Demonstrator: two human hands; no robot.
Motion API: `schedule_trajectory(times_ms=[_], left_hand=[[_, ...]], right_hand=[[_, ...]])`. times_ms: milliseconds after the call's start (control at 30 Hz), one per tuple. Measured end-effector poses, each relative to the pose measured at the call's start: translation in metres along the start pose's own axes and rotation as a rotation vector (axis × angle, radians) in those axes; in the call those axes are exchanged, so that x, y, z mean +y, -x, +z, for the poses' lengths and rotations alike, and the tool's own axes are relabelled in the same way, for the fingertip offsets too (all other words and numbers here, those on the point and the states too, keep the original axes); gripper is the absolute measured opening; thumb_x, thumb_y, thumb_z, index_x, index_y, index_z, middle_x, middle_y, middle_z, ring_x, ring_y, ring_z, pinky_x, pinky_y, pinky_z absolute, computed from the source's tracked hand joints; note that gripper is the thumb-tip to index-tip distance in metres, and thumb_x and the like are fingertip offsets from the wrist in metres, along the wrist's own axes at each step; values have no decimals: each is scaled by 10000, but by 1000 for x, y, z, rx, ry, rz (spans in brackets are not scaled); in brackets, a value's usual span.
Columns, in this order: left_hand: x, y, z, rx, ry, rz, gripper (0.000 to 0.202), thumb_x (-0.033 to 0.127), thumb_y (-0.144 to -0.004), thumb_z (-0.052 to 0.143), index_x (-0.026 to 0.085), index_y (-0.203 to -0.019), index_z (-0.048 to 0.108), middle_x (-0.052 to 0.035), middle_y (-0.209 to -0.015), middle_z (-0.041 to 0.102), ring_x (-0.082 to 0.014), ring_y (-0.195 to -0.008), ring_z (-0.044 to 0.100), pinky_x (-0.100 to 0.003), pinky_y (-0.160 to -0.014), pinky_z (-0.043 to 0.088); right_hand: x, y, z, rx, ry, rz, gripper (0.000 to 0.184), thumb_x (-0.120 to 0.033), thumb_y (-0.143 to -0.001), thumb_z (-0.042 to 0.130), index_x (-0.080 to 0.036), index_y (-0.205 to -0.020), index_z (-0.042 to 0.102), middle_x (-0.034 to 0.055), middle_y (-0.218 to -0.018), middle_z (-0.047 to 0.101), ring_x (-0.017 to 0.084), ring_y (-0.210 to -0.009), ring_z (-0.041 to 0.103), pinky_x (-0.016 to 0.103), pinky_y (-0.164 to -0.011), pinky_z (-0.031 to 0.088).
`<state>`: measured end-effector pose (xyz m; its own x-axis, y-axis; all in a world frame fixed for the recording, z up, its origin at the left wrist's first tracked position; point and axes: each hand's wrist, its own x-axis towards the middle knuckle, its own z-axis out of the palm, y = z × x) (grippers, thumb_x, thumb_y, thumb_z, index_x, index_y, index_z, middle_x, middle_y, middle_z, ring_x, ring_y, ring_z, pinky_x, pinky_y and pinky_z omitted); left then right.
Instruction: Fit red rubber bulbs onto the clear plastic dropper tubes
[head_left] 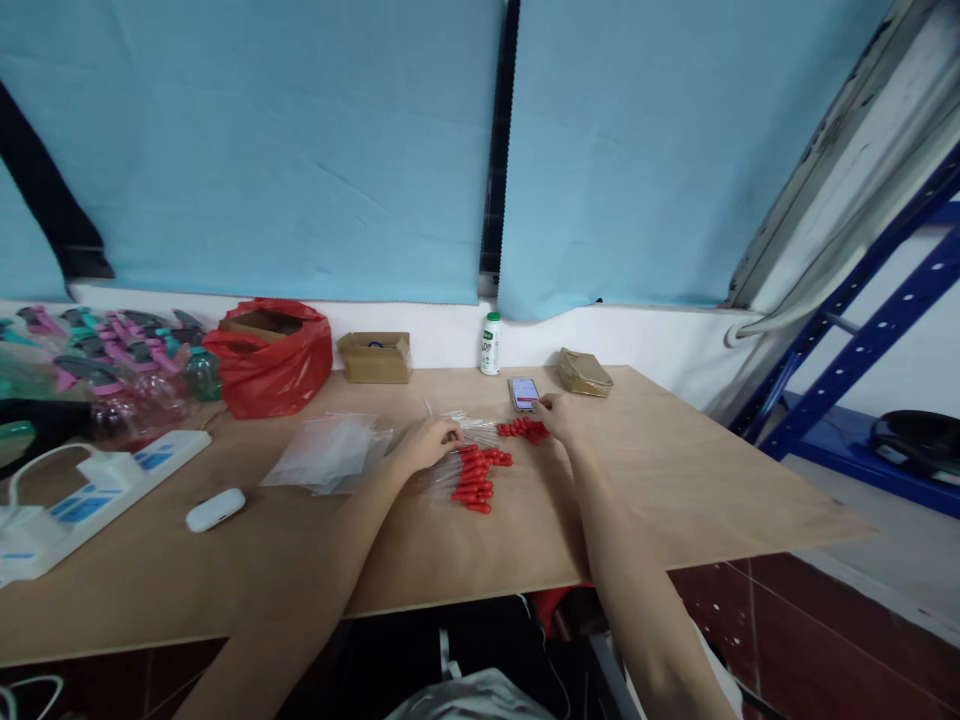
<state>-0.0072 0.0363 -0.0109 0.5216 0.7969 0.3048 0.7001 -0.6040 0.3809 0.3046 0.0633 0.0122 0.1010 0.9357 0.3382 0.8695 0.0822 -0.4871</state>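
Slender clear droppers with red bulbs lie in two groups on the wooden table. The nearer droppers (472,480) have their bulbs toward the right; the farther droppers (517,428) lie just behind them. My left hand (433,443) is over the clear stems, its fingers curled and pressed together; what they hold is hidden. By the bulbs of the farther group, my right hand (559,417) has its fingertips drawn together in a pinch. A small red strip shows at those fingertips, in front of a lit phone (523,393), too small to identify.
Clear plastic bags (326,452) lie left of my left hand. Around the table are a white case (215,510), a power strip (97,505), a red bag (274,365), spray bottles (142,370), a cardboard box (375,358), a white bottle (490,345) and a brown package (584,372).
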Motion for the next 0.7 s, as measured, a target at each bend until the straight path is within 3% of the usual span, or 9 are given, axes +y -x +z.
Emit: schedule_trajectory(times_ms=[167,467,700], left_hand=[[3,1,-5,-22,-12,-22,79,246,-880,641,227,-904,713,-23,-913,728,-169,-795,644,-247,-716,438],[8,4,-14,-27,-18,-64,87,221,-881,619,224,-917,698,-14,-841,724,-167,-744,637,-251,-682,423],[3,3,-12,35,3,-13,239,170,-903,554,243,-1093,681,-21,-1001,724,-180,-876,657,-273,-787,464]], right_hand=[[9,0,1,-47,16,138,294,-371,-955,566,-172,-1025,771,96,-919,756,197,-849,681,236,-697,423],[8,4,5,-132,4,135,239,-338,-933,604,-183,-990,777,75,-913,757,180,-826,679,225,-634,392],[13,3,8,-134,-3,146,207,-315,-910,626,-178,-921,780,68,-841,753,168,-750,662,226,-604,382]])
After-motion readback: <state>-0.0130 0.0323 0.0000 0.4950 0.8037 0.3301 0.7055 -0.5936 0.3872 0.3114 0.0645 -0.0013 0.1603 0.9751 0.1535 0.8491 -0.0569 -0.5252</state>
